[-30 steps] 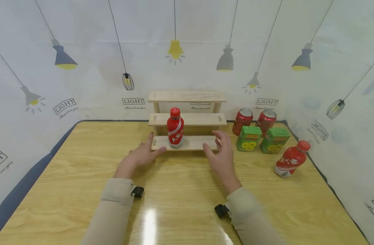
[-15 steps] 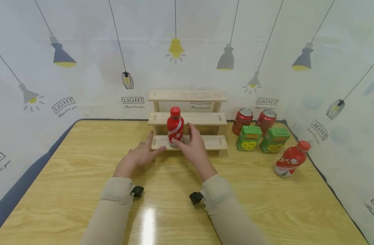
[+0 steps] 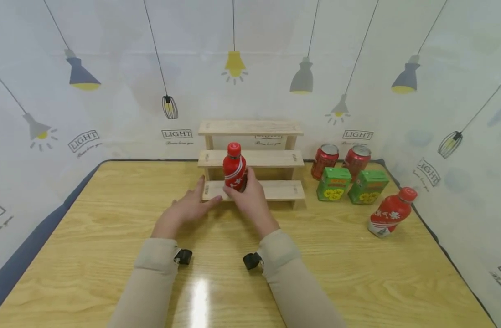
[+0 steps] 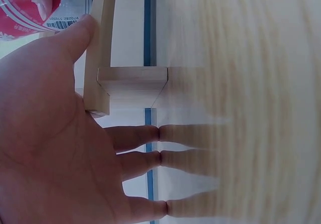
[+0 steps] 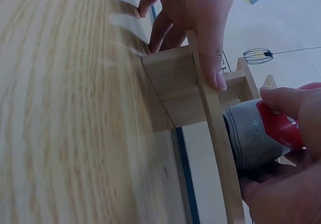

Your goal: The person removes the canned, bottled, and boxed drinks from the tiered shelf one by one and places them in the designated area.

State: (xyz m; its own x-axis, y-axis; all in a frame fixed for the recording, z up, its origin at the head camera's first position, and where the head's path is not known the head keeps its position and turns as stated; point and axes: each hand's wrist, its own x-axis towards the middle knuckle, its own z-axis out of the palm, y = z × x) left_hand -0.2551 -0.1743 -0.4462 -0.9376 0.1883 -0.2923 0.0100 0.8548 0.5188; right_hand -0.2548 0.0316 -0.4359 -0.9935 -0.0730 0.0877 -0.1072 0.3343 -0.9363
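A red plastic bottle [image 3: 234, 165] with a red cap and pale base stands on the left part of the lowest step of a small three-tier wooden shelf [image 3: 275, 190]. My right hand [image 3: 253, 200] holds its lower part, thumb in front and fingers round the right side. In the right wrist view the base of the bottle [image 5: 253, 133] sits right at the step board. My left hand [image 3: 186, 210] is at the shelf's left end. Its thumb lies on the lowest step's front edge, and in the left wrist view straight fingers [image 4: 135, 137] reach down to the table.
Right of the shelf stand two red cans [image 3: 325, 161] behind two green juice boxes [image 3: 333, 184] with yellow flowers. Another red bottle [image 3: 391, 212] stands nearer the table's right edge. A printed cloth wall [image 3: 131, 91] rises behind the wooden table [image 3: 90, 255].
My right hand has moved left from the shelf's right end to the bottle and taken hold of it. The left hand has stayed in place.
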